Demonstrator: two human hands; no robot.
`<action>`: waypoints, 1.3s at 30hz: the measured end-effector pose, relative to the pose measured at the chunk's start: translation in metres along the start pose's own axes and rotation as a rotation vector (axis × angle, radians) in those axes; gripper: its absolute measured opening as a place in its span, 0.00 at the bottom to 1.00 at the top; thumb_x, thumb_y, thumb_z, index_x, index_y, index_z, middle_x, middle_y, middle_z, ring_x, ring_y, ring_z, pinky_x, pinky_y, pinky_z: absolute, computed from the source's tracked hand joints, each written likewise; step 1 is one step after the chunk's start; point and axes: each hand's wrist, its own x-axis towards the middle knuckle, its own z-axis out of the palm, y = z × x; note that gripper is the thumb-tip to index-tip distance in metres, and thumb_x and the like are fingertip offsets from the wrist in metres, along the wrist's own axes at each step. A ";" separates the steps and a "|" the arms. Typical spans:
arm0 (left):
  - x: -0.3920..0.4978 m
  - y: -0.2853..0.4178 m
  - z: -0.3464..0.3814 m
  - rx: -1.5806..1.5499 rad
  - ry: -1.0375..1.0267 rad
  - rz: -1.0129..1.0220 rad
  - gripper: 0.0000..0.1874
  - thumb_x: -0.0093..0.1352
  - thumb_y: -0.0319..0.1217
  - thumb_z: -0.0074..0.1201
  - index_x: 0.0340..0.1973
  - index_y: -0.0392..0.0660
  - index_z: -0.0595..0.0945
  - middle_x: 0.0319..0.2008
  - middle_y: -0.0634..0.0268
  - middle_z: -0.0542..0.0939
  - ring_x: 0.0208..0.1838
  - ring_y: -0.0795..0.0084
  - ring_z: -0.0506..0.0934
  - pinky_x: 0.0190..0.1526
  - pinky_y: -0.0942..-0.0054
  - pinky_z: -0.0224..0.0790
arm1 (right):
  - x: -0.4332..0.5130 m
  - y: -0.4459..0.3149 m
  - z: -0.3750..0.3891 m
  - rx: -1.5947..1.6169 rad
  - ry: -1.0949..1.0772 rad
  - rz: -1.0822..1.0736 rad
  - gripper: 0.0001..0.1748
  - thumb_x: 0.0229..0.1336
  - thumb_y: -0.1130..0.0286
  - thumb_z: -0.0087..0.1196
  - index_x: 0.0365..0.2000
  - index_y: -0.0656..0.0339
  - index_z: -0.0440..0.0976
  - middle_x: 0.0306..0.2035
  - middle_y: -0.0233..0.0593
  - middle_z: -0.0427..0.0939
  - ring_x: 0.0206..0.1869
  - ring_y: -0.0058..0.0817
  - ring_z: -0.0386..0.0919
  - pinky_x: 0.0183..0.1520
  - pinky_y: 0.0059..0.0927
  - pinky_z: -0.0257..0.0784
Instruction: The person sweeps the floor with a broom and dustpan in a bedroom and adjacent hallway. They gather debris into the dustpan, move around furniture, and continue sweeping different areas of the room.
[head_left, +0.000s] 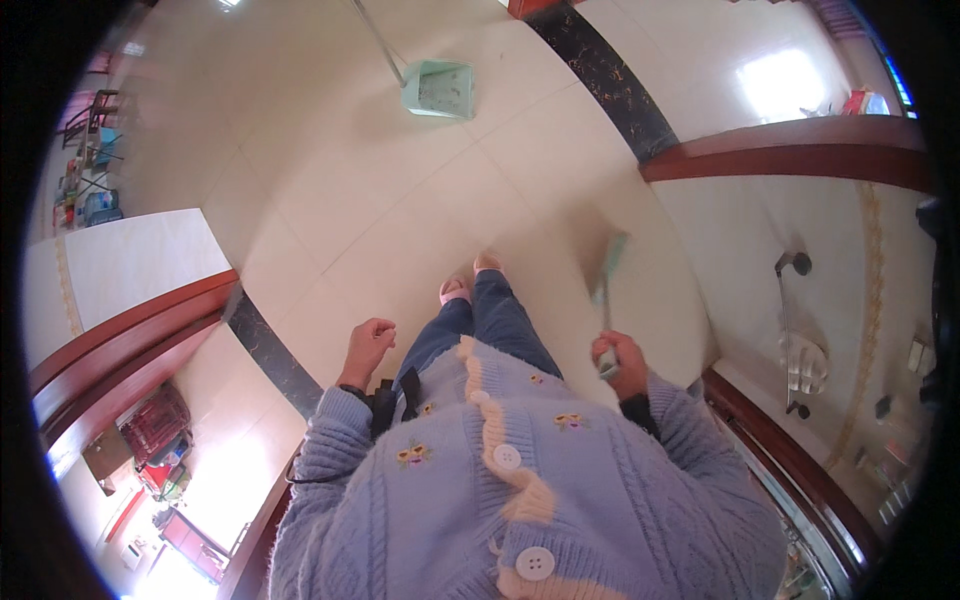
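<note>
My right hand (621, 362) is closed around the handle of a broom (606, 315), held to the right of my legs. The broom's pale green head (616, 253) and bristles are blurred above the tiled floor; whether they touch it I cannot tell. My left hand (370, 346) hangs by my left hip with its fingers curled in and nothing seen in them. Farther ahead, a light green long-handled dustpan (445, 90) rests on the floor, with dark specks of dirt inside.
Dark stone thresholds cross the floor at the upper right (606, 71) and left (270, 352). Reddish wooden door frames (787, 161) stand on both sides. A metal grab bar (784, 322) is on the right wall. Bottles and a rack are at the far left.
</note>
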 end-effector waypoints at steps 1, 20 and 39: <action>0.000 0.001 -0.001 -0.024 0.007 -0.014 0.10 0.57 0.27 0.48 0.31 0.33 0.75 0.23 0.61 0.77 0.23 0.76 0.74 0.27 0.79 0.66 | -0.003 -0.008 0.018 0.379 -0.096 0.377 0.05 0.52 0.76 0.39 0.23 0.66 0.60 0.18 0.37 0.63 0.21 0.23 0.63 0.25 0.24 0.64; 0.043 -0.038 -0.090 -0.189 -0.047 0.069 0.08 0.56 0.25 0.47 0.30 0.33 0.75 0.21 0.63 0.75 0.22 0.78 0.72 0.26 0.81 0.65 | -0.066 0.027 0.093 0.361 -0.227 0.460 0.09 0.54 0.71 0.40 0.26 0.68 0.60 0.17 0.33 0.62 0.15 0.19 0.59 0.18 0.17 0.61; 0.088 -0.133 -0.319 -0.272 0.066 -0.020 0.09 0.54 0.25 0.48 0.29 0.34 0.77 0.22 0.62 0.76 0.21 0.76 0.74 0.22 0.81 0.65 | -0.050 0.207 0.342 0.350 -0.263 0.742 0.11 0.55 0.73 0.38 0.18 0.62 0.57 0.14 0.28 0.58 0.13 0.16 0.59 0.16 0.14 0.59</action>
